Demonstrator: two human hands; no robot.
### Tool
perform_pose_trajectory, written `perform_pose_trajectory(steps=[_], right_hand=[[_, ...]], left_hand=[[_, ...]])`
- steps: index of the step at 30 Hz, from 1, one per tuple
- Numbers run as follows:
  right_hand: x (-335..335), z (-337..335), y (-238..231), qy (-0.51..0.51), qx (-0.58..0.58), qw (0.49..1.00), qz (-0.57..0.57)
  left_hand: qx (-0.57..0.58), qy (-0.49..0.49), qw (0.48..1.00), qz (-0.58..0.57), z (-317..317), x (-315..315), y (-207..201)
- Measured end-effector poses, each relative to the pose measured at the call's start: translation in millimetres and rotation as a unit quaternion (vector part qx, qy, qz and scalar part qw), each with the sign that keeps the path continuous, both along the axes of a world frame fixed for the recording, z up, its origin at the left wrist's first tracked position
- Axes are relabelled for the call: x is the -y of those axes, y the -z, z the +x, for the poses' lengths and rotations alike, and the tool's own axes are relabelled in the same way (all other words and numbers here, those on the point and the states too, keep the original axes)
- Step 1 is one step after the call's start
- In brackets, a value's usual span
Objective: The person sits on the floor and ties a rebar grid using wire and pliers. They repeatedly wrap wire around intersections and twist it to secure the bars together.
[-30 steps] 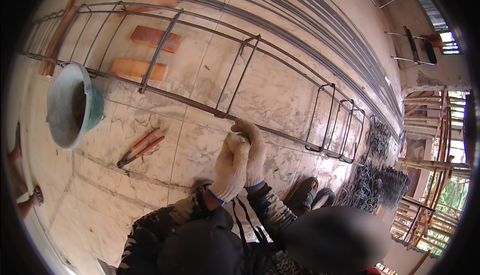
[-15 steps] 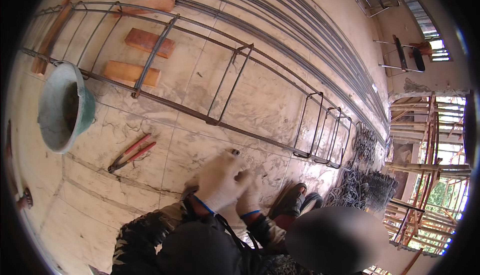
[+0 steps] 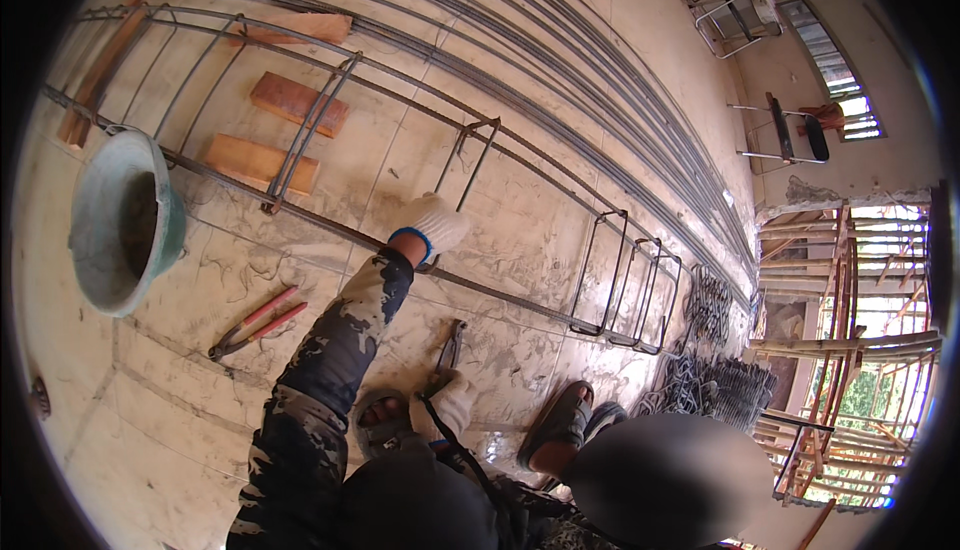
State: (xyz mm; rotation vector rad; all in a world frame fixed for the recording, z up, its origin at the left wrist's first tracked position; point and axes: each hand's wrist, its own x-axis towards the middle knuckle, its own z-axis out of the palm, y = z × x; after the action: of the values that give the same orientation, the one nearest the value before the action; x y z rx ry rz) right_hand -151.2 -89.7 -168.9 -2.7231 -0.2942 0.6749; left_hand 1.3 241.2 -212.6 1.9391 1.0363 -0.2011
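My left hand, in a white knit glove with a blue cuff, is closed around the side of a rectangular steel stirrup in the long rebar cage. The fingertips are partly hidden behind the glove. My right hand, also gloved, stays low between my feet. It holds metal pincers with the jaws pointing up and away; their handles are mostly covered. Between the right hand and the cage is bare tiled floor.
Red-handled pincers lie at the left beside a green bucket. Wooden blocks lie within the cage. Long loose rebars stretch behind it. Stacked stirrups stand at the right. A sandalled foot is near me.
My hands have parted. The left has reached forward to the stirrup and taken hold of it; the right has drawn back lower with the pincers, which now show more.
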Motion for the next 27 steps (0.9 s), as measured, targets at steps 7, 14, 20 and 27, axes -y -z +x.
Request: perform_pose_trajectory(steps=[7,14,20,27], right_hand=[[15,14,1,0.007,-0.055,0.998,-0.015],[50,118,-41,0.033,-0.568,0.821,0.048],[-62,260,-251,-0.326,-0.454,0.758,-0.336],[-243,305,-348,-0.589,0.306,0.745,-0.064]], left_hand=[[0.032,0.068,0.997,-0.017,-15,-2,-33],[0.050,0.022,0.996,-0.075,-12,10,-47],[0.034,-0.010,0.997,-0.068,-3,9,-35],[0.034,-0.004,0.998,-0.051,-13,5,-35]])
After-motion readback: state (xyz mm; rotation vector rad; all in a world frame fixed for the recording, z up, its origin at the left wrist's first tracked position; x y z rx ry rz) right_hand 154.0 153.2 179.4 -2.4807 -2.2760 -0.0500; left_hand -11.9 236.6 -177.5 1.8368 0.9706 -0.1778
